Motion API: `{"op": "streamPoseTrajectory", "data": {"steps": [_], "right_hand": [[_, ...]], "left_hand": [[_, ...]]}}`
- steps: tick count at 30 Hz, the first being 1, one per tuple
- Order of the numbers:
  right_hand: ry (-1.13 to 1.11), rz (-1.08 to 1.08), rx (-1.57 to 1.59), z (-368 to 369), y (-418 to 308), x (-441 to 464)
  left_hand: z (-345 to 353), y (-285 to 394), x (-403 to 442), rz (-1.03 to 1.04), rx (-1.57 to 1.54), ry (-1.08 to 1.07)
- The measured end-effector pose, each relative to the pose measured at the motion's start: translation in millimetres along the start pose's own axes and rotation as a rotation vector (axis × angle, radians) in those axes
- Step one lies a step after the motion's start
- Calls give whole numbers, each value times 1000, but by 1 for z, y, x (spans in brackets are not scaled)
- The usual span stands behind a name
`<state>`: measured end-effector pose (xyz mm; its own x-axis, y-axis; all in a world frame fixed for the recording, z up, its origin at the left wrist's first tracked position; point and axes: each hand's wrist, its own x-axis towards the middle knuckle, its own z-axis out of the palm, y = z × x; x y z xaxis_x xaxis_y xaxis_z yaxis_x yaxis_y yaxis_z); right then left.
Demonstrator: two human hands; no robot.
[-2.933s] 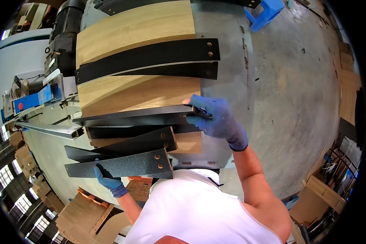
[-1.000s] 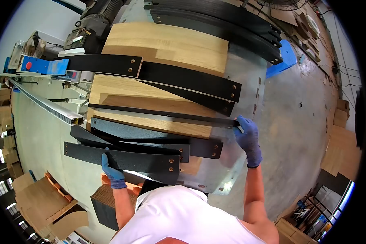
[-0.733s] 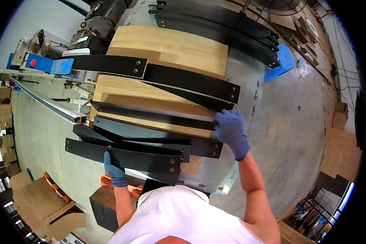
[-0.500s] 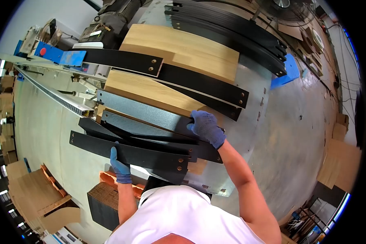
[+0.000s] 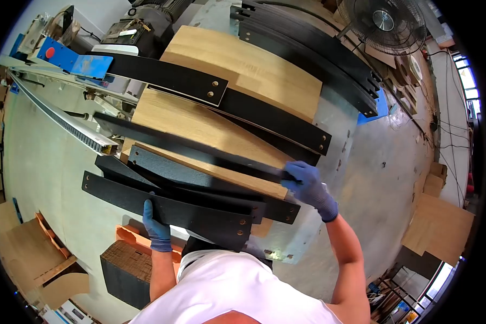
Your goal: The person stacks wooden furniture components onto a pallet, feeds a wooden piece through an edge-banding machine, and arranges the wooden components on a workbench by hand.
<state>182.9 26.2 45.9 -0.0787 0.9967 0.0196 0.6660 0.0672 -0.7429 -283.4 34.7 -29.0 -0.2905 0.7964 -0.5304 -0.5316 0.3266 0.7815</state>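
Observation:
In a blue glove, my right hand (image 5: 309, 186) grips the right end of a black slat (image 5: 194, 149), which is tilted on its edge above the wooden boards. My left hand (image 5: 155, 228), also gloved, is closed around the lower edge of the nearest black slat (image 5: 164, 204), its thumb on the front face. That slat has holes at both ends. Behind it lie further overlapping black slats (image 5: 183, 174). Pale wooden boards (image 5: 200, 116) lie under and beyond them, with two more black slats (image 5: 275, 120) across the boards.
A stack of black slats (image 5: 308, 59) lies at the far right of the table. A fan (image 5: 383, 21) stands behind it. To the left are a blue machine part (image 5: 92, 66) and a metal rail (image 5: 65, 113). An orange crate (image 5: 132, 236) is beside my left arm.
My right hand has moved right and slightly down, lifting the slat off the pile and turning it onto its edge. My left hand keeps its hold on the nearest slat.

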Motion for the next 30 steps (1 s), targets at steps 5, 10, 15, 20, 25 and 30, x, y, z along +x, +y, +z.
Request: {"op": "streamPoseTrajectory", "data": {"steps": [5,10,15,20,25,30], "right_hand": [[348,26,-230,-91,18,-17],[370,181,-418,-154,123,-21],[464,87,-470,-156,214,7],[528,122,-546,-159,268,30],[546,185,-737,-181,285,56],[545,237,-949,-187,287,66]], "left_hand": [[-4,1,5,-32,-46,-54],[3,-2,1,33,29,6],[1,-5,2,55,67,16],[2,-8,4,74,98,-42],[16,-7,-3,93,151,3],[5,-9,6,111,175,10]]}}
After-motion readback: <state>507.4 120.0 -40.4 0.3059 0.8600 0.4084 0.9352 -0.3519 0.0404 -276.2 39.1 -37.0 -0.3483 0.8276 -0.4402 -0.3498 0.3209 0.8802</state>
